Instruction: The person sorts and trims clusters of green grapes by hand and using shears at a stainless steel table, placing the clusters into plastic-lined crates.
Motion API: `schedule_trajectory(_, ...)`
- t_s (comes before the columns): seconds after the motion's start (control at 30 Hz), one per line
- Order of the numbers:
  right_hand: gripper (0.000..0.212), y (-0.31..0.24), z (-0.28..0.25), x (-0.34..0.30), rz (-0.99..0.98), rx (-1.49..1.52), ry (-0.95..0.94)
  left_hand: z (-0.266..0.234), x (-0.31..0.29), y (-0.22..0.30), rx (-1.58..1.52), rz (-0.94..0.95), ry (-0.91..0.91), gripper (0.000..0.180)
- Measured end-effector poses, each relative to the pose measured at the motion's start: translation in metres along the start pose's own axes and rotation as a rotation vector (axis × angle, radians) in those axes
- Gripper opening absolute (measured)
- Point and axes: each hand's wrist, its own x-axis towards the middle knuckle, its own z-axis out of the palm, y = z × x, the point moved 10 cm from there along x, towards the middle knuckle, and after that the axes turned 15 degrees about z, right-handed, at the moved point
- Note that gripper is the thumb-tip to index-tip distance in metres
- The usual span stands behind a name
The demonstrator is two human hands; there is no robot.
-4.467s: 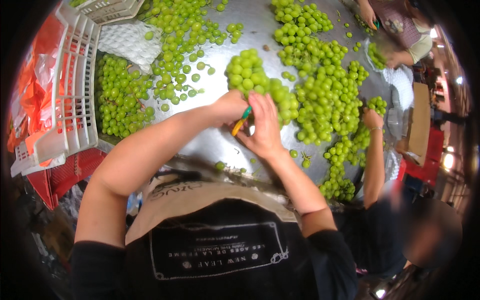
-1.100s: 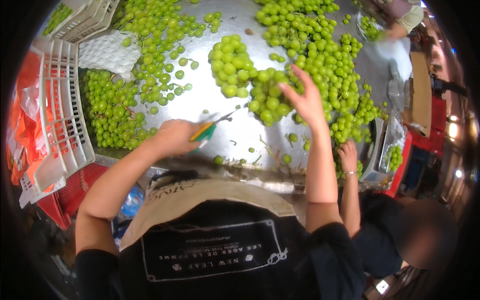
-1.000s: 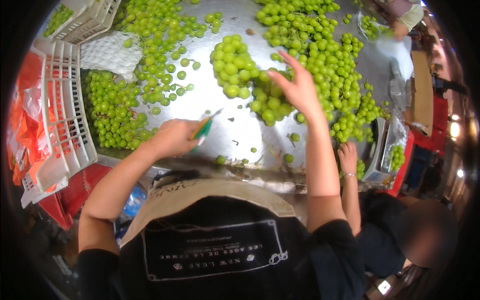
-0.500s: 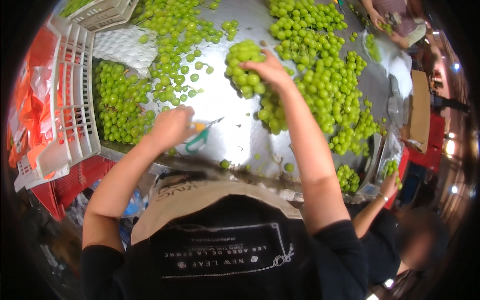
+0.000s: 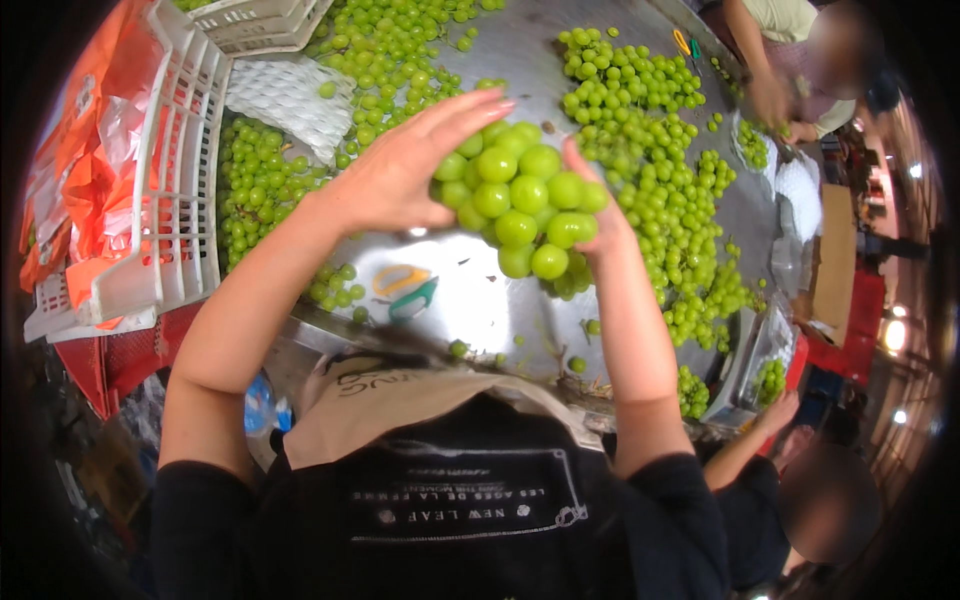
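Observation:
A large bunch of green grapes (image 5: 525, 200) is up in front of me above the metal table. My right hand (image 5: 607, 222) holds it from the right side, thumb pointing up and the other fingers mostly hidden behind the grapes. On the bunch's left side is my left hand (image 5: 400, 165), its fingers stretched along the upper edge and the thumb spread apart lower down. Whether that hand presses on the grapes I cannot tell. Below it, scissors (image 5: 408, 292) with one yellow and one green handle lie on the table.
Grape bunches (image 5: 670, 170) spread along the right, with more grapes (image 5: 265, 190) at left beside white foam netting (image 5: 295, 100). A white plastic crate (image 5: 185, 170) stands at the left edge. Other scissors (image 5: 688, 43) lie far right. Two co-workers handle grapes on the right.
My left hand has let go of the scissors and moved up to the bunch. My right hand has brought the bunch closer and slightly right.

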Motion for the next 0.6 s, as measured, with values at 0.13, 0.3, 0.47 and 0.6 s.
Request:
schedule_trajectory(0.13, 0.109, 0.017, 0.067, -0.048, 0.040, -0.392, -0.433, 0.010, -0.023, -0.011, -0.812, -0.326, 0.193, 0.090)
schedule_trajectory(0.3, 0.076, -0.005, 0.036, -0.069, -0.190, -0.786, 0.186, 0.056, -0.059, -0.013, -1.599, -0.460, 0.527, 0.075)
schedule_trajectory(0.47, 0.036, -0.024, 0.039, -0.084, -0.663, -0.560, 0.380, 0.079, -0.069, -0.001, -1.643, -0.513, 0.491, 0.071)
schedule_trajectory(0.6, 0.056, -0.014, 0.056, -0.083, -0.842, -0.502, 0.258, 0.085, -0.065, 0.015, -1.694, -0.466, 0.463, 0.067)
